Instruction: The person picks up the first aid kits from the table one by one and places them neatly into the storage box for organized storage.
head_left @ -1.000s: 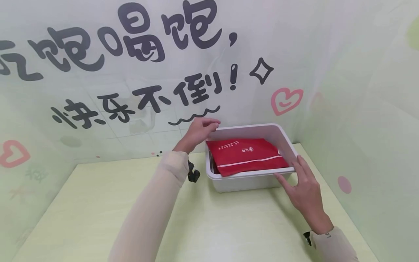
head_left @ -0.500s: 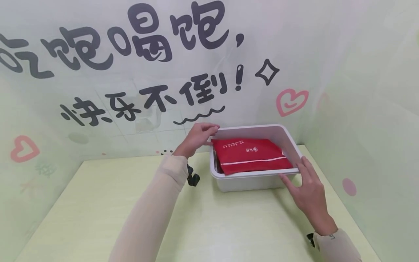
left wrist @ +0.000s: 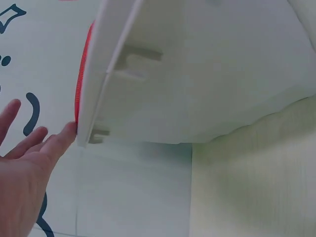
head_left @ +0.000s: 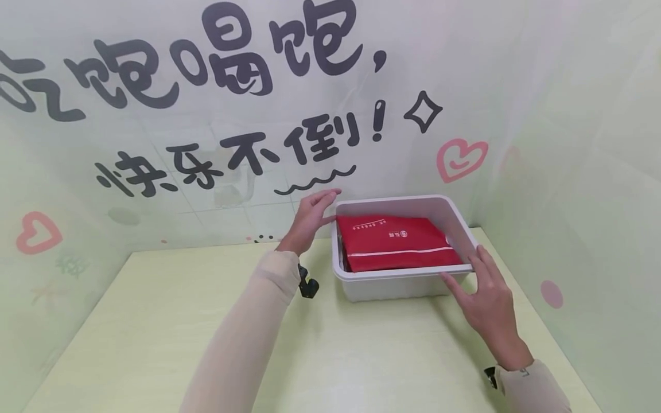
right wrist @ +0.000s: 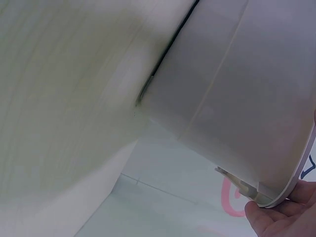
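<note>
A white plastic bin [head_left: 403, 287] stands on the table, with a red fabric pouch [head_left: 397, 244] lying inside it. White print and a white stripe run across the pouch. At the bin's back left corner is my left hand [head_left: 308, 221], fingers extended above the rim and thumb reaching the pouch's corner. In the left wrist view, one digit of the left hand [left wrist: 34, 163] meets the rim beside the pouch's red edge [left wrist: 84, 69]. My right hand [head_left: 488, 301] grips the front right corner of the rim, also seen in the right wrist view [right wrist: 286, 215].
The pale table [head_left: 330, 350] extends in front and to the left of the bin. Behind the bin rises a wall covering [head_left: 289, 69] with dark lettering and a pink heart. Another wall [head_left: 583, 189] stands close on the right.
The pouch's front left corner, which overlapped the front rim earlier, now lies behind it. My left fingers have lifted from the back rim; my right hand keeps its grip.
</note>
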`<state>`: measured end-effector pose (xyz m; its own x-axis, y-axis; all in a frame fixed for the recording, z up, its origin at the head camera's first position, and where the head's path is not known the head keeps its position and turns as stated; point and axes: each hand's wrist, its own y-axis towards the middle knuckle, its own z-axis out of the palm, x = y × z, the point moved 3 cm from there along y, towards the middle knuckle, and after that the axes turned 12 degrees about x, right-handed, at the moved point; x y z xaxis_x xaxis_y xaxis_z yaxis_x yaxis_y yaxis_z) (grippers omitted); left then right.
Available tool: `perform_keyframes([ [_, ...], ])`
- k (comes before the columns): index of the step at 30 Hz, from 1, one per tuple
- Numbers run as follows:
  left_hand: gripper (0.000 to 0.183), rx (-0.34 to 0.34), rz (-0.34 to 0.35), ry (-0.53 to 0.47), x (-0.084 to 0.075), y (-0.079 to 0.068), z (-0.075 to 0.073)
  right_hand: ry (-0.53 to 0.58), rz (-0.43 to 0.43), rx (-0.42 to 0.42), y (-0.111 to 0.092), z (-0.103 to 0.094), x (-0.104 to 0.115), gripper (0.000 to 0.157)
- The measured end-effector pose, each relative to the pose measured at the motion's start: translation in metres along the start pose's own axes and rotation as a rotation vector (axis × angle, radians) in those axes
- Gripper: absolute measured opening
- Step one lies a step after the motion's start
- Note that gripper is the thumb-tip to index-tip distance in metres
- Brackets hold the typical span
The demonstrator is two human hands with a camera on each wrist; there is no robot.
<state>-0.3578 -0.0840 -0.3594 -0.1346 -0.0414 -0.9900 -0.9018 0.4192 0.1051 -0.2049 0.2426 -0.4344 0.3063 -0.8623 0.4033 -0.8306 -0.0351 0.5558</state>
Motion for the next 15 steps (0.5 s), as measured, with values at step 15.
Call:
perform_keyframes([
  [15,0.048,-0.152,-0.045,0.175,0.020,-0.016,-0.026,0.006,0.011,0.020,0.000,0.000,0.001,0.064],
])
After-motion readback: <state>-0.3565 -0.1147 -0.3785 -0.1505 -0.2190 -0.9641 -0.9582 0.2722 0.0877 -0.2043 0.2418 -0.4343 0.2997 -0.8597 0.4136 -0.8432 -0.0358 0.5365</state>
